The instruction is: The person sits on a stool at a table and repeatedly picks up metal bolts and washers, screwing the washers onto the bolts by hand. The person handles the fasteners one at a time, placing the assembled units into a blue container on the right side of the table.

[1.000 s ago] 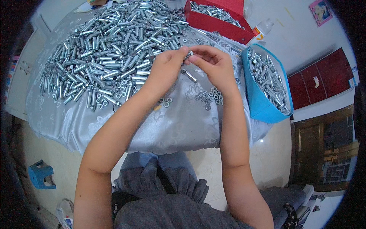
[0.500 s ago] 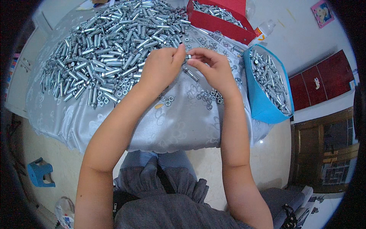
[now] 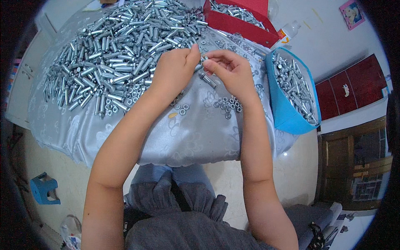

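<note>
My left hand is closed beside the heap, thumb up; the back of the hand hides whatever its fingers hold. Close to its right, my right hand pinches a small shiny piece that looks like a nut, partly covered by the fingertips. Just below the gap between both hands, a single sleeve anchor bolt lies on the cloth. To the left spreads a large heap of silver sleeve anchor bolts. Loose hex nuts lie in a cluster under my right wrist, with several more nuts by my left forearm.
A silvery patterned tablecloth covers the table. On the right stands a blue fabric bin full of bolts. A red box of bolts is at the far right, beside a plastic bottle. A blue stool is on the floor at left.
My right fingers have curled in more around the small metal piece and shifted slightly left. My left hand has tipped a little; the things on the table look the same.
</note>
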A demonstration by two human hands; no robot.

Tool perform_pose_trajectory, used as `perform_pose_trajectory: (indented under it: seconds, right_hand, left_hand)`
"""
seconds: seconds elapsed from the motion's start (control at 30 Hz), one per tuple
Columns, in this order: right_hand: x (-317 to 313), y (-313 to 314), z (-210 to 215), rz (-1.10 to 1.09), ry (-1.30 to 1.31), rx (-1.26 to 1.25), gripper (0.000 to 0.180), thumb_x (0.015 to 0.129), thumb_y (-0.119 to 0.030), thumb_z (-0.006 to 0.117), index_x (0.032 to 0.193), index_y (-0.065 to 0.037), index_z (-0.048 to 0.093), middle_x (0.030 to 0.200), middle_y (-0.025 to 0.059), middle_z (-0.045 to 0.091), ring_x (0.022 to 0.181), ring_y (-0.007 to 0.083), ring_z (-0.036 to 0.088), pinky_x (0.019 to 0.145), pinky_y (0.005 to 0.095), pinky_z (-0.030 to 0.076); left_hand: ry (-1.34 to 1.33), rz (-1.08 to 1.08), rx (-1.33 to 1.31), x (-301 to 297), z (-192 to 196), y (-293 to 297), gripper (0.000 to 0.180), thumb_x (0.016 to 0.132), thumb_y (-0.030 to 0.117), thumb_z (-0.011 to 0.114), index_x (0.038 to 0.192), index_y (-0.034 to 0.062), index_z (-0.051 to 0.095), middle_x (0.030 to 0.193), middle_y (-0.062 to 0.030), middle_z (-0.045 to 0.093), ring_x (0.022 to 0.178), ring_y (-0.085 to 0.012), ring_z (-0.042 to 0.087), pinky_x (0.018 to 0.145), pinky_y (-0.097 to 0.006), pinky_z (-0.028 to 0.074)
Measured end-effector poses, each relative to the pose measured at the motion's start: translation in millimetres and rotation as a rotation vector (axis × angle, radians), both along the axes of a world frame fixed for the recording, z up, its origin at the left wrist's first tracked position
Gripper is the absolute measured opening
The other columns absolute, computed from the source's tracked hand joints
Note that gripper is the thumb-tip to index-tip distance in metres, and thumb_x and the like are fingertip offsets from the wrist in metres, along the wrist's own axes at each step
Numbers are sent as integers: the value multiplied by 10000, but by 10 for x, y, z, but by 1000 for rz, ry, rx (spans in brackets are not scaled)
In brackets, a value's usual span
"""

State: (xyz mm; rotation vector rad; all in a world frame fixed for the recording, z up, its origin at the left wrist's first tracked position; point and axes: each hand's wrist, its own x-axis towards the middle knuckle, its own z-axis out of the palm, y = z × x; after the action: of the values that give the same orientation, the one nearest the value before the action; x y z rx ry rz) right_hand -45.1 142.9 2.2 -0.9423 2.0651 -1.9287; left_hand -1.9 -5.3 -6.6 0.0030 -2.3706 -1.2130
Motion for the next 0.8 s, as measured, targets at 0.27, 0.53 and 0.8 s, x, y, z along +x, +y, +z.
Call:
perform_pose_trajectory:
  seconds: [0.27,0.53,0.8]
  right_hand:
    - [24,-22,26,-45,35,47,167,738,-36,638,890,28,610,808,73,620,713,104,576,648,208,462]
    - [21,-4,17,-78,74,83,170,731,-51,647,884,20,622,773,75,626,679,99,577,625,212,465]
    - [-1,-9,-8,-20,-42,177,278,848,-242,529,780,15,612,608,28,552,539,82,497,518,203,414]
  left_hand:
    - [29,-23,11,-17,-59,-7,466,872,346,374,689,-35,571,592,-214,528,561,-356,532,541,-407,394]
    - [-55,-31,72,-6,-32,5,433,857,332,383,715,-6,613,641,-209,560,611,-374,548,573,-422,420]
    - [-44,-48,96,-5,-43,32,455,854,341,391,672,-31,580,623,-221,545,595,-379,537,562,-415,414]
